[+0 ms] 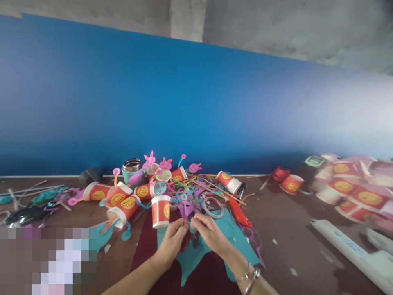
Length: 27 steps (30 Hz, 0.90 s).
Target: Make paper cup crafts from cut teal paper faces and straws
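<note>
My left hand (172, 244) and my right hand (213, 237) meet close together over the sheets at the table's front, fingers pinched. Between my right fingertips shows a small teal paper piece (193, 226). What my left fingers grip is hidden. A small dark and red object below the fingertips is too blurred to name. Under the hands lies a cut teal paper sheet (190, 266) on a dark red sheet (144, 254). Just beyond my left hand stands a red paper cup (161, 212) with a teal paper face (160, 188) and straw arms.
Several decorated cups (118, 196) lie to the left. Straws, purple scraps and a tape roll (213, 207) are heaped behind the hands, near a red-handled tool (239, 212). Blurred stacked cups (344, 186) and a white power strip (340, 239) are at right. A blue partition (196, 102) stands behind.
</note>
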### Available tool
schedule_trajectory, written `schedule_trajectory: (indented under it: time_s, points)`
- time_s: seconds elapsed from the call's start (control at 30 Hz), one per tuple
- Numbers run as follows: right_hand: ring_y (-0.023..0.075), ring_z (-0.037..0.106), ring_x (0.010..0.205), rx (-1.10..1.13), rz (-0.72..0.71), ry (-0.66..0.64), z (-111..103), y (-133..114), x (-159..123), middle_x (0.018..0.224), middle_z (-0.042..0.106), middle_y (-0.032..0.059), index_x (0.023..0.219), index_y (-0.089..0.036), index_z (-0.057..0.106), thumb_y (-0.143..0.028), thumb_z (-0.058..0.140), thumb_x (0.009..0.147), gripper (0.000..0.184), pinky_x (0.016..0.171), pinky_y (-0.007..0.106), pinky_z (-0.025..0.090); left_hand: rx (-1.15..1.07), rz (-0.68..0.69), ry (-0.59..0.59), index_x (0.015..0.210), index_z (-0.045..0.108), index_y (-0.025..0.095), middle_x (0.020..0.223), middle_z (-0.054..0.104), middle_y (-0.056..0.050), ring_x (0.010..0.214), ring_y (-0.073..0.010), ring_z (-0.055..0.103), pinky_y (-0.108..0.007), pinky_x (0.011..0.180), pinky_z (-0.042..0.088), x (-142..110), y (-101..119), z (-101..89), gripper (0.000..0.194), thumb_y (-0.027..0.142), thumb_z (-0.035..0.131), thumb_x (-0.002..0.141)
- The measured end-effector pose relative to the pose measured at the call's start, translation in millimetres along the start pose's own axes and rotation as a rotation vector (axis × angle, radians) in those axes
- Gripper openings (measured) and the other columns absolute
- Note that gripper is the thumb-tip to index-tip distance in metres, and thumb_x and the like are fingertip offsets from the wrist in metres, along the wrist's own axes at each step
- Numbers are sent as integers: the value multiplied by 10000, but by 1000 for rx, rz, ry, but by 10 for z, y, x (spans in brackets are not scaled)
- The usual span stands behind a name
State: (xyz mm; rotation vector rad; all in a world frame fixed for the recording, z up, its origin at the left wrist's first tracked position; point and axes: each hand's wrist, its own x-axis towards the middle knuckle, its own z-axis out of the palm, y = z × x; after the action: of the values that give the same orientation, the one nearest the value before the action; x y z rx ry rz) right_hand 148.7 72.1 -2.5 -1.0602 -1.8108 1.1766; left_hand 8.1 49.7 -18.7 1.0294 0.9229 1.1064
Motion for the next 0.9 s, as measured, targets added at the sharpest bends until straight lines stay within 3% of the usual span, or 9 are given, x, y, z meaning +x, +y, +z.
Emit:
schedule_trajectory:
  time_s: [0.2, 0.3, 0.37, 0.47, 0.53, 0.73, 0.9]
  points:
    - [102, 344, 551, -46, -33, 122, 25, 94, 19, 586, 344, -50, 651, -189, 433, -432, 395, 910, 357, 510, 218, 306, 7, 39, 16, 646, 453, 182, 455, 427, 95, 325, -20, 289, -160, 331, 196, 44, -51, -22, 399, 539, 628, 680]
    - [124, 432, 589, -140, -113, 289, 21, 55, 8, 643, 459, -20, 777, -183, 522, -382, 379, 925, 286, 555, 231, 365, 49, 67, 62, 643, 460, 178, 446, 413, 93, 335, -24, 283, -160, 338, 190, 56, -67, -32, 378, 520, 604, 715]
    - [155, 506, 688, -262, -223, 330, 16, 2, -11, 743, 553, 21, 829, -189, 566, -319, 438, 905, 198, 653, 263, 412, 83, 84, 88, 642, 470, 175, 436, 392, 94, 342, -28, 285, -161, 346, 195, 58, -69, -38, 360, 502, 583, 740]
    - [196, 544, 789, -475, -371, 288, 20, -55, -39, 797, 610, 52, 805, -208, 625, -224, 493, 869, 148, 785, 333, 417, 141, 119, 124, 646, 482, 172, 451, 398, 86, 354, -38, 311, -169, 359, 218, 59, -72, -47, 342, 485, 560, 759]
    - [201, 551, 778, -554, -392, 280, 28, -57, -45, 779, 628, 51, 823, -217, 651, -184, 505, 857, 154, 792, 351, 418, 194, 152, 143, 655, 487, 172, 464, 406, 80, 365, -46, 335, -176, 370, 239, 58, -78, -55, 326, 470, 546, 772]
    - [188, 569, 732, -517, -331, 262, 39, 13, -14, 745, 658, 45, 760, -203, 667, -159, 539, 837, 155, 780, 337, 424, 376, 227, 153, 668, 492, 181, 466, 378, 75, 406, -75, 351, -195, 416, 270, 46, -96, -70, 249, 378, 493, 821]
    - [181, 556, 729, -478, -281, 210, 31, 22, -8, 736, 647, 48, 753, -178, 649, -158, 517, 851, 165, 728, 306, 425, 480, 297, 176, 661, 517, 176, 544, 455, 33, 495, -100, 405, -208, 480, 311, 39, -88, -64, 214, 313, 488, 823]
